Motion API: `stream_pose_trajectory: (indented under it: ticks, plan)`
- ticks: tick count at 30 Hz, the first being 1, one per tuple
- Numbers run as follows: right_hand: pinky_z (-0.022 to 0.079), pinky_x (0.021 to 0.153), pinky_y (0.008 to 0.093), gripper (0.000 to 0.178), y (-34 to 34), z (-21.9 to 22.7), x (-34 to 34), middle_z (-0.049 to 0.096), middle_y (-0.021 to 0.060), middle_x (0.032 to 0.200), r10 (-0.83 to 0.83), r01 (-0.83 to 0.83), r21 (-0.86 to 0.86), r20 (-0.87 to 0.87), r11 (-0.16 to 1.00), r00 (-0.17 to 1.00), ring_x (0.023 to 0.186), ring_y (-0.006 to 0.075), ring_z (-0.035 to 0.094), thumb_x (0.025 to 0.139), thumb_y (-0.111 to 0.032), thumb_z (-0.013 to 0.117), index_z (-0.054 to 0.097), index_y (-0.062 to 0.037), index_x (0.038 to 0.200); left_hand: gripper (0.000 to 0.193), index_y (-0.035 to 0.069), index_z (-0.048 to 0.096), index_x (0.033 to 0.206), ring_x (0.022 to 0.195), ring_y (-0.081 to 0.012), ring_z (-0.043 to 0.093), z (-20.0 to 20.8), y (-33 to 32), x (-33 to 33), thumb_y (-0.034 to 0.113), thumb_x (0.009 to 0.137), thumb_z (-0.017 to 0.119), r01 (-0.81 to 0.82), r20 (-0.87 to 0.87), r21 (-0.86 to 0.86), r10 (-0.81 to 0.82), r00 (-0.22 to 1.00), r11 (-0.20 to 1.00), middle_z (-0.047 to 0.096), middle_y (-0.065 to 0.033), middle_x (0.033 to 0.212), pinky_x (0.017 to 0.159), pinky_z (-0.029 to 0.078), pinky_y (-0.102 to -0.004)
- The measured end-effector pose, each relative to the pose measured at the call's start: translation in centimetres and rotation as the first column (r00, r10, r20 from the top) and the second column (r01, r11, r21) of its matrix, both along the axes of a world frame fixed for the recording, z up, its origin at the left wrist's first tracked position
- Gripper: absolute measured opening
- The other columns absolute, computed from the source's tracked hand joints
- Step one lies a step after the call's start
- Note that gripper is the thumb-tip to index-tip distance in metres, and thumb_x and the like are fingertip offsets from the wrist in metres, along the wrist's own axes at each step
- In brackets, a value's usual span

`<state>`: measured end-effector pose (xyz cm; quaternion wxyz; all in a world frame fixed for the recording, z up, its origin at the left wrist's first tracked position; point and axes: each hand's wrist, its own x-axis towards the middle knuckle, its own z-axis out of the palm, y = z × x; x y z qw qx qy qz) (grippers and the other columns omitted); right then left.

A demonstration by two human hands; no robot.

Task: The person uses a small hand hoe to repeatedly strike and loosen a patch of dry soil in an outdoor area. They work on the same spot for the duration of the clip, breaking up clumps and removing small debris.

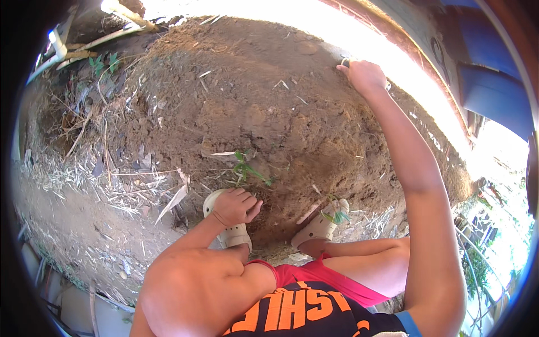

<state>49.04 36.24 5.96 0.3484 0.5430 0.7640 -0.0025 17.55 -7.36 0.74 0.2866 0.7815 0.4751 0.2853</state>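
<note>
My left hand (238,206) hangs over the toe of my left cream clog (233,235), its fingers curled in loosely and nothing showing in them. Far out to the upper right, my right hand (368,77) is closed in a fist above the brown soil (269,73). A short dark end of a handle (345,63) pokes out beside the thumb, and the rest of what it belongs to is hidden or lost in glare. A small green plant (245,169) grows just beyond the left hand. The right cream clog (317,229) has green leaves (337,213) lying against its toe.
Dry leaves and straw (135,196) litter the ground at left. Pale pipes or poles (106,36) lie at the upper left corner. A brightly lit strip borders the soil mound at the upper right, with blue panels (494,84) beyond it. Plants (480,275) stand at the lower right.
</note>
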Motion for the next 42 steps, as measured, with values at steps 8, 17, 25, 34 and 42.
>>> stream_pose_trajectory:
  ticks: [8, 17, 25, 34, 42]
  plan:
    - [0.067, 0.082, 0.0481, 0.080, -3.0, 2.0, 2.9, 0.083, 0.0162, 0.107, 0.103, -0.095, 0.068, -0.129, 0.993, 0.986, 0.094, 0.0313, 0.083, 0.113, -0.077, 0.039, 0.076, -0.0069, 0.118, 0.032, 0.017, 0.062, 0.073, 0.068, -0.0217, 0.063, 0.0, -0.7, -0.8, 0.025, 0.092, 0.086, -0.042, 0.040, 0.022, 0.041, 0.998, 0.999, 0.062, 0.0010, 0.071, 0.063, 0.053, -0.0368]
    - [0.066, 0.093, 0.0483, 0.069, -3.3, 0.4, -4.3, 0.084, 0.0139, 0.115, 0.002, 0.004, 0.024, -0.241, 1.000, 0.970, 0.105, 0.0299, 0.083, 0.114, -0.072, 0.049, 0.079, -0.0118, 0.131, 0.032, 0.016, 0.062, 0.073, 0.069, -0.0218, 0.063, -0.4, -0.7, -0.3, 0.026, 0.093, 0.086, -0.005, 0.023, 0.027, 0.004, 1.000, 1.000, 0.061, 0.0011, 0.070, 0.062, 0.053, -0.0373]
    - [0.064, 0.098, 0.0519, 0.071, -6.8, 1.8, -3.1, 0.085, 0.0132, 0.112, -0.150, 0.124, -0.086, -0.477, 0.989, 0.866, 0.099, 0.0337, 0.082, 0.112, -0.071, 0.055, 0.079, -0.0057, 0.125, 0.033, 0.016, 0.063, 0.072, 0.067, -0.0227, 0.064, -0.4, -1.2, 0.0, 0.027, 0.094, 0.085, -0.051, -0.037, 0.040, 0.053, 0.998, 0.998, 0.061, -0.0003, 0.070, 0.061, 0.052, -0.0383]
    - [0.065, 0.055, 0.0321, 0.054, -16.8, 9.1, -14.3, 0.071, 0.0078, 0.088, -0.053, -0.037, -0.180, -0.472, 0.983, 0.880, 0.065, 0.0174, 0.070, 0.123, -0.048, 0.042, 0.069, -0.0021, 0.119, 0.031, 0.016, 0.065, 0.074, 0.067, -0.0244, 0.065, 0.3, -1.2, -0.1, 0.028, 0.093, 0.085, -0.052, -0.086, 0.025, 0.054, 0.995, 0.998, 0.063, -0.0024, 0.070, 0.062, 0.054, -0.0399]
    - [0.070, 0.090, 0.0385, 0.048, -19.5, 8.1, -13.5, 0.071, 0.0191, 0.128, -0.057, -0.021, -0.115, -0.629, 0.993, 0.775, 0.104, 0.0250, 0.078, 0.121, -0.043, 0.048, 0.061, -0.0051, 0.147, 0.030, 0.015, 0.064, 0.076, 0.067, -0.0251, 0.066, 0.0, -0.9, 0.6, 0.028, 0.094, 0.085, -0.053, -0.085, 0.005, 0.053, 0.995, 0.999, 0.064, -0.0028, 0.070, 0.062, 0.055, -0.0406]
